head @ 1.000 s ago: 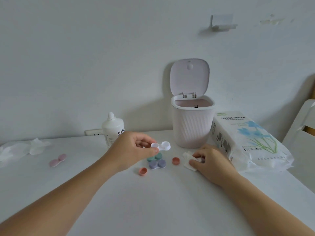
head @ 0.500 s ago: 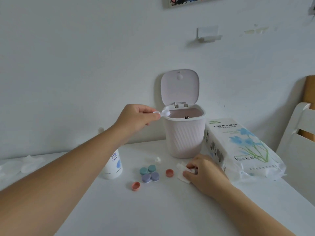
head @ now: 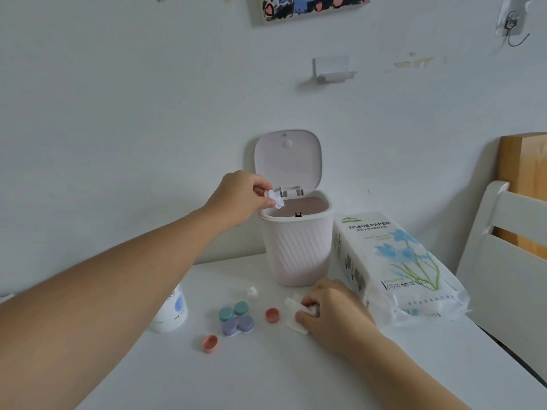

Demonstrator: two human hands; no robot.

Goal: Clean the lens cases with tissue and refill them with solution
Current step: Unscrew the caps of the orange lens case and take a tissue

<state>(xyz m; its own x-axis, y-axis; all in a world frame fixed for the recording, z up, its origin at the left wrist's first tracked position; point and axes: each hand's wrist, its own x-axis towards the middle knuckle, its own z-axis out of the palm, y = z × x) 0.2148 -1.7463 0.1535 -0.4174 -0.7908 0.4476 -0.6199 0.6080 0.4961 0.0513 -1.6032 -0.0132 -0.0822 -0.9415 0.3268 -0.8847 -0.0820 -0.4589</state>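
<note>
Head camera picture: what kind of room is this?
Probably a bedroom or study corner at home: a white table against a wall, with a small lidded bin, a tissue pack and a picture above.

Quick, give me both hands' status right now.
Left hand: pinching the white lens case, tipped over the open bin.
Right hand: on the table, fingers curled on a folded tissue.

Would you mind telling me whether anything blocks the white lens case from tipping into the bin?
Nothing visible does: the left hand holds the white plastic lens case tilted over the pale pink ribbed bin, whose lid stands open.
</note>
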